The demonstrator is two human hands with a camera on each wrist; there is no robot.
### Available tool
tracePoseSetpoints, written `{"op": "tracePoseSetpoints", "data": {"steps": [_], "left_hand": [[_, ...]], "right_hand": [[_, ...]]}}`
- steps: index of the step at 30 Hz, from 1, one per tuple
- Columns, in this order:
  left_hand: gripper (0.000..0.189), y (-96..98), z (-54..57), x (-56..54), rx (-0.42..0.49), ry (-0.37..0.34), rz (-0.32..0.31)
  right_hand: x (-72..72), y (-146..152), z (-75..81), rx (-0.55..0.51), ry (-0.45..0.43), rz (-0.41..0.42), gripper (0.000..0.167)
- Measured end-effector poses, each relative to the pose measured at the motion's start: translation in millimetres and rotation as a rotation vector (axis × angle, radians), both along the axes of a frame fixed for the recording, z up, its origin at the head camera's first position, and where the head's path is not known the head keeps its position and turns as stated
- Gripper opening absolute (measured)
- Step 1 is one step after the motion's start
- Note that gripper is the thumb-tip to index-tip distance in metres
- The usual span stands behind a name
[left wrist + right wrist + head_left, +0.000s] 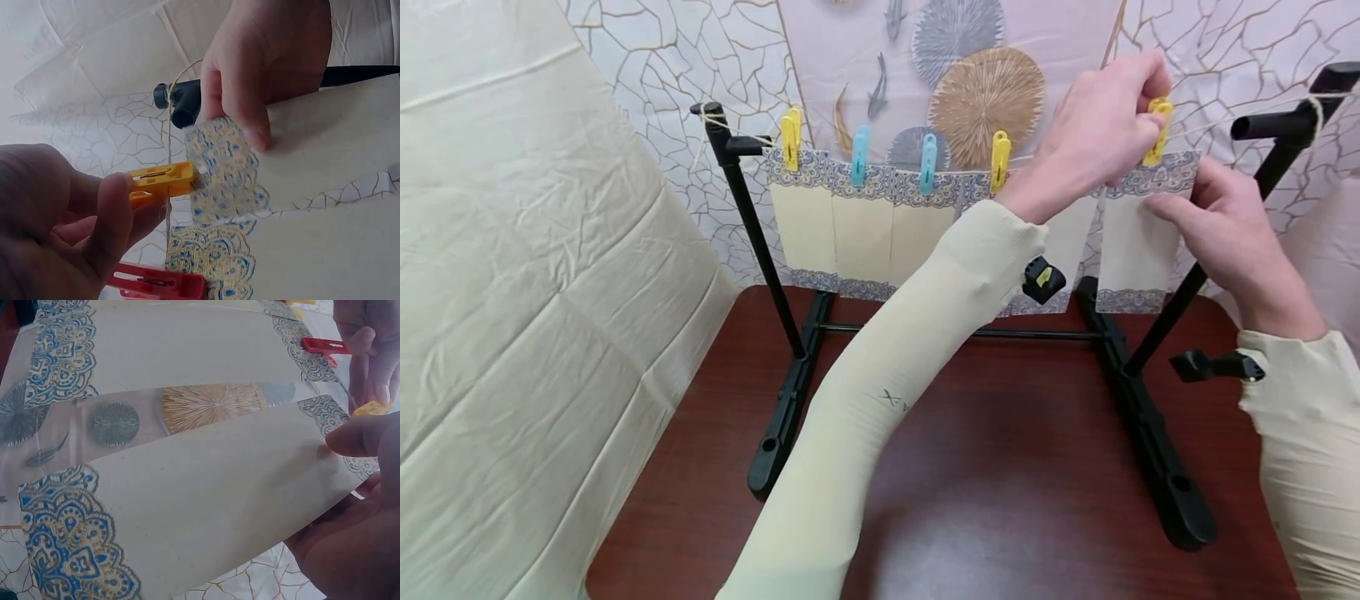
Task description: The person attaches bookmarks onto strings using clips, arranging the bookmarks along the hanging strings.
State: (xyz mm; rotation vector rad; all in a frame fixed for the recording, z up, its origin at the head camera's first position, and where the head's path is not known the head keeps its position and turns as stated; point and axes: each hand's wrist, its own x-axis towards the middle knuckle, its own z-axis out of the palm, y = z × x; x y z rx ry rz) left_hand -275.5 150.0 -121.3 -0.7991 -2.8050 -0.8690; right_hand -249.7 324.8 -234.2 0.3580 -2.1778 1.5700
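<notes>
My left hand (1101, 112) pinches a yellow clothespin (1159, 132) at the right part of the string (169, 144). In the left wrist view the clothespin's tip meets the patterned top edge of a cream paper card (1138, 233). That card has blue lace-like bands at both ends. My right hand (1240, 225) holds its upper right side, thumb in front and fingers behind. Left of it, several similar cards (862, 237) hang in a row under yellow and blue clothespins (928, 164). A red clothespin (162, 282) grips the neighbouring card; my left arm hides it in the head view.
The string runs between the posts of a black stand (760, 242), whose long feet (1172, 483) rest on a dark reddish-brown table (1000, 467). Behind hangs a patterned cloth (865, 50). Pale fabric (535, 292) covers the left side.
</notes>
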Motion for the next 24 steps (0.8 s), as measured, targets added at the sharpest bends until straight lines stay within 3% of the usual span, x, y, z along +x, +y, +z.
{"op": "tracePoseSetpoints", "data": {"steps": [8, 15, 20, 24], "left_hand": [[0.008, -3.4, -5.7, 2.4, -0.005, -0.027, -0.028], [0.014, -1.2, 0.8, 9.2, -0.058, -0.058, -0.035], [0.018, 0.8, 0.9, 7.8, -0.070, -0.083, -0.022], [0.027, 1.5, -1.5, 3.7, -0.076, -0.064, -0.026]], "right_hand": [[1.0, -1.5, 1.4, -0.053, 0.035, 0.032, 0.032], [-0.5, -3.8, 2.7, -0.034, 0.024, -0.014, 0.023], [-1.6, -4.8, 2.4, -0.022, 0.024, -0.028, 0.024], [-2.2, -5.3, 0.3, -0.087, 0.041, 0.042, 0.024]]}}
